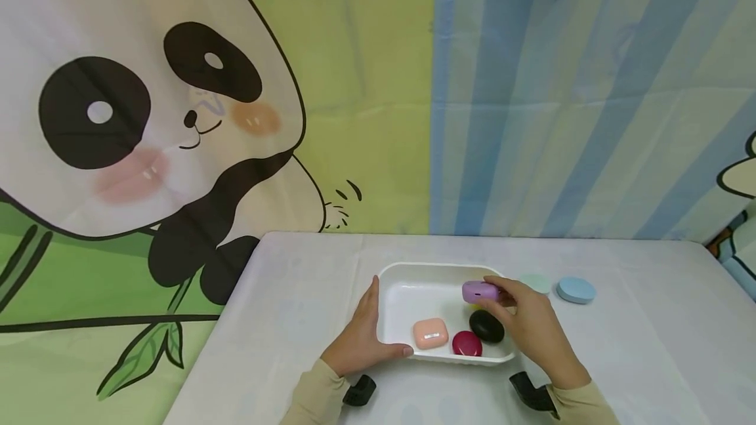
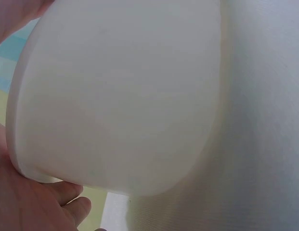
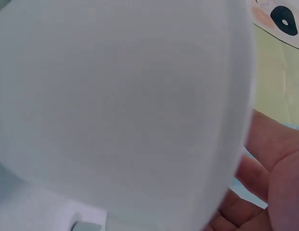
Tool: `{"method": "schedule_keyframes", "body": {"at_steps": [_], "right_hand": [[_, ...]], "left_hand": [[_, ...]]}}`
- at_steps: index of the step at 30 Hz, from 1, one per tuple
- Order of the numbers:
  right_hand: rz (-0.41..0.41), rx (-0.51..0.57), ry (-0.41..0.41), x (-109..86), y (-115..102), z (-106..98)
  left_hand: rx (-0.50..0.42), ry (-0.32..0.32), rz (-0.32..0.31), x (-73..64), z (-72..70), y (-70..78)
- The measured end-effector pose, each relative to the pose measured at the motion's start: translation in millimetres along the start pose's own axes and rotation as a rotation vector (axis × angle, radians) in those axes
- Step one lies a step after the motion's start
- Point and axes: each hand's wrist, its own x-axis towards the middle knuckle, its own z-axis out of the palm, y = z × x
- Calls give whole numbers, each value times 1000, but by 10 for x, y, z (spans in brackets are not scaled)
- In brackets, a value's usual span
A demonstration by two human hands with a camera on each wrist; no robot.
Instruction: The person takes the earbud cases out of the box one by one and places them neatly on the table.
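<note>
Purple case [image 1: 480,292] pinched in the right hand [image 1: 534,323], at the right end of the tray [image 1: 398,290].
The grip is closed to the case's breadth, thumb and fingers on its right end; the case juts leftward from the fingertips, long axis roughly along the tray's length, the left hand [image 1: 363,340] well apart from it. A yellow thing shows just below, mostly hidden; whether they touch I cannot tell. Nearer the front lie the black [image 1: 487,326], red [image 1: 467,344] and pink [image 1: 430,333] cases. The left hand, fingers fairly straight, spans the tray's left corner. Beyond the right hand, mint [image 1: 536,282] and blue [image 1: 576,290] cases sit on the desk [image 1: 313,281].
</note>
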Motion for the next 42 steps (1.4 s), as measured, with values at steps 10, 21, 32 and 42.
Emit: {"method": "schedule_keyframes", "body": {"at_steps": [10, 21, 32, 42], "right_hand": [[11, -45, 66, -84, 269, -260], [36, -92, 111, -88, 617, -462], [75, -145, 130, -114, 1015, -704], [127, -190, 103, -104, 1285, -858]], "left_hand": [[10, -22, -4, 6, 36, 18], [6, -7, -3, 4, -3, 8], [11, -4, -7, -17, 39, -8], [16, 4, -16, -9, 12, 10]]}}
